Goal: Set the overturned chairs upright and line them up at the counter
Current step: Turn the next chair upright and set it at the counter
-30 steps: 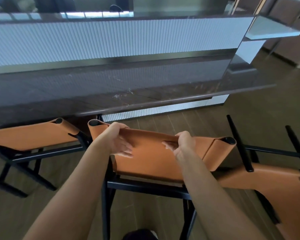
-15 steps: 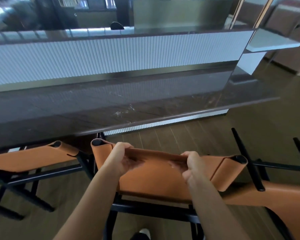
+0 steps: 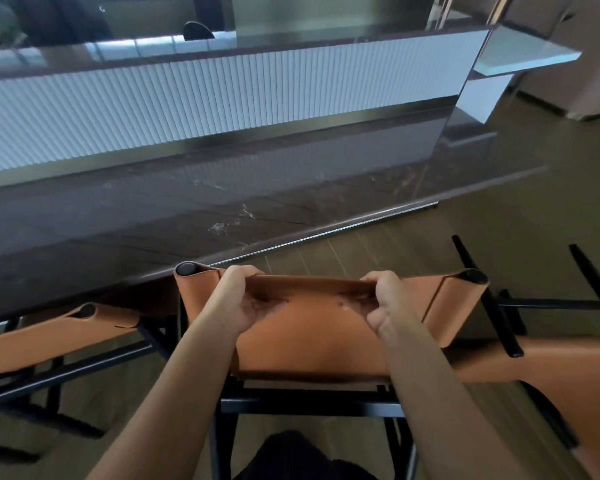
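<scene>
An upright chair with a tan leather backrest and black frame stands right in front of me, its back's top edge close to the dark counter. My left hand grips the top edge of that backrest left of centre. My right hand grips the same edge right of centre. A second tan chair stands upright to the left, partly under the counter's edge. To the right a third tan chair lies overturned, its black legs pointing up.
The counter's far side rises in a white ribbed panel. Brown wooden floor stretches to the right of the counter's end. A pale shelf juts out at the upper right.
The chair in my hands has moved forward toward the counter, its backrest now near the counter's edge. Both hands have curled tighter over the top edge.
</scene>
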`<action>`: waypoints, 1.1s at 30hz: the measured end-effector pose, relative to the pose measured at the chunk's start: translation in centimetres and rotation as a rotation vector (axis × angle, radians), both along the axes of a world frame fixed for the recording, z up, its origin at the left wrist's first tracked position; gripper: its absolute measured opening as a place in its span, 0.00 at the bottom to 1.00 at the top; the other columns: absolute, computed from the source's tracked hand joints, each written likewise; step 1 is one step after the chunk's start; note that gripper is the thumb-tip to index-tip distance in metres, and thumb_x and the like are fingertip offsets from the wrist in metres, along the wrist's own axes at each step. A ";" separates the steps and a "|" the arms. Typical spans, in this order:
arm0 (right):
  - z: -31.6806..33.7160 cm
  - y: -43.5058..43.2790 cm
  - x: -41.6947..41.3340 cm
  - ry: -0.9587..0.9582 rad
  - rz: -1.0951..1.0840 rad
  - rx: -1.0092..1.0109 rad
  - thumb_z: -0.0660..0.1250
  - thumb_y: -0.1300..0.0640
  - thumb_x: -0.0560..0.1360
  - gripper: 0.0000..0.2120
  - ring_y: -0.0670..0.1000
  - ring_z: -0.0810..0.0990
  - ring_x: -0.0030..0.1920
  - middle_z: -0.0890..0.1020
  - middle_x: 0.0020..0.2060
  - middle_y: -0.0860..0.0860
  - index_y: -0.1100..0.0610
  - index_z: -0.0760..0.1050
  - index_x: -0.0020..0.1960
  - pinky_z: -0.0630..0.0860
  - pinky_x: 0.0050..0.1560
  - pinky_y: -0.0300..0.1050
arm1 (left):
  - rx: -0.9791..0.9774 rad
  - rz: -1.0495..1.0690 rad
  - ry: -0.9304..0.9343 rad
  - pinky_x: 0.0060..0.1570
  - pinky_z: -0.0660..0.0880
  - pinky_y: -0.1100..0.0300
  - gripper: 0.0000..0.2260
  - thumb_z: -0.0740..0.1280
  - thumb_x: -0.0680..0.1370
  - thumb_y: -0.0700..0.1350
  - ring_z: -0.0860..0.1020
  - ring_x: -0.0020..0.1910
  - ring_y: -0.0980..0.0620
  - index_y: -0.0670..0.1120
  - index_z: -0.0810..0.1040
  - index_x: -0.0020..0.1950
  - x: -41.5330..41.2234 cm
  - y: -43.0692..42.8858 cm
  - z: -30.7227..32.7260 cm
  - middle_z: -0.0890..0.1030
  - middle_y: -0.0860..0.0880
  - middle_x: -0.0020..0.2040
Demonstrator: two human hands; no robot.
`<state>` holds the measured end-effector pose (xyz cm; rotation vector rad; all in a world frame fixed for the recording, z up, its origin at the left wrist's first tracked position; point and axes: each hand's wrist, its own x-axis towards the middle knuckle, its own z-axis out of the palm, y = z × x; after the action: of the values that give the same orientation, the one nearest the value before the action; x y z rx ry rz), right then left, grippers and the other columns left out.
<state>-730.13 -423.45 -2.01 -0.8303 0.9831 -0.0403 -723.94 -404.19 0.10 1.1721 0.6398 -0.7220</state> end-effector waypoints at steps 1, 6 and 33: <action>0.1 -0.1 0.1 -0.011 -0.005 0.000 0.57 0.70 0.72 0.07 0.67 0.80 0.42 0.76 0.44 0.64 0.67 0.70 0.49 0.81 0.28 0.51 | -0.003 0.000 -0.008 0.47 0.78 0.42 0.06 0.59 0.78 0.39 0.79 0.43 0.34 0.35 0.71 0.48 0.2 -0.2 0.0 0.78 0.35 0.45; 0.5 -0.7 1.2 -0.020 -0.023 0.004 0.57 0.71 0.73 0.05 0.65 0.80 0.41 0.76 0.43 0.63 0.66 0.70 0.46 0.81 0.28 0.52 | 0.014 0.017 -0.010 0.54 0.76 0.37 0.06 0.59 0.78 0.39 0.79 0.43 0.34 0.37 0.72 0.44 1.3 -0.9 0.5 0.77 0.37 0.43; 2.9 -8.6 12.7 -0.141 0.039 0.038 0.61 0.74 0.74 0.13 0.59 0.81 0.39 0.75 0.43 0.61 0.66 0.69 0.57 0.82 0.31 0.50 | -0.030 0.309 -0.140 0.40 0.78 0.40 0.10 0.53 0.77 0.29 0.76 0.44 0.31 0.36 0.68 0.37 11.0 -8.6 3.6 0.72 0.37 0.39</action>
<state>-717.44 -432.07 0.88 -0.8003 0.8322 -0.0457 -712.97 -412.79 3.65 1.0557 0.6708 -0.3840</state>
